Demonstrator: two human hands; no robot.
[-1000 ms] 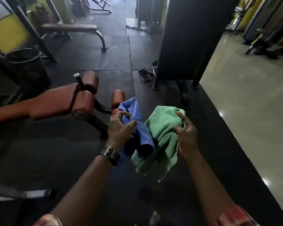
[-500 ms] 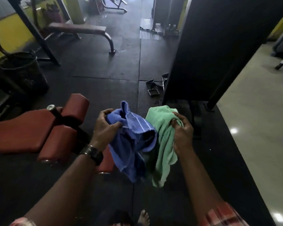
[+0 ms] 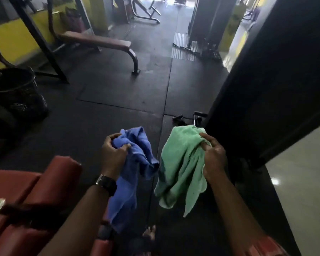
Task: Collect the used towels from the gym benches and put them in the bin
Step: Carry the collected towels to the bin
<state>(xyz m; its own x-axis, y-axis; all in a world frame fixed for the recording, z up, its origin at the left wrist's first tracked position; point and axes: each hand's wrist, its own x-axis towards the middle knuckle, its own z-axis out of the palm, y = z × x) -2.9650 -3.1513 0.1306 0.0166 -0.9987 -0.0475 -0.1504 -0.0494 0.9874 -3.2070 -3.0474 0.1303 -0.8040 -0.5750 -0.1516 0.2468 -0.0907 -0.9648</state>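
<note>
My left hand, with a dark watch at the wrist, grips a bunched blue towel that hangs down past my forearm. My right hand grips a green towel at its top edge, and it drapes down beside the blue one without touching it. A black mesh bin stands on the floor at the far left, well apart from both hands. A red padded bench fills the lower left. A brown flat bench stands further ahead with no towel on it.
Black rubber mats cover the floor ahead. A tall dark machine column rises on the right, with metal cable handles lying at its foot. Pale tiled floor lies at the far right. My bare foot shows below the towels.
The two towels, pressed together before, are now held apart, one in each hand. The view has moved forward: the red bench slid to the lower left and the bin looms larger.
</note>
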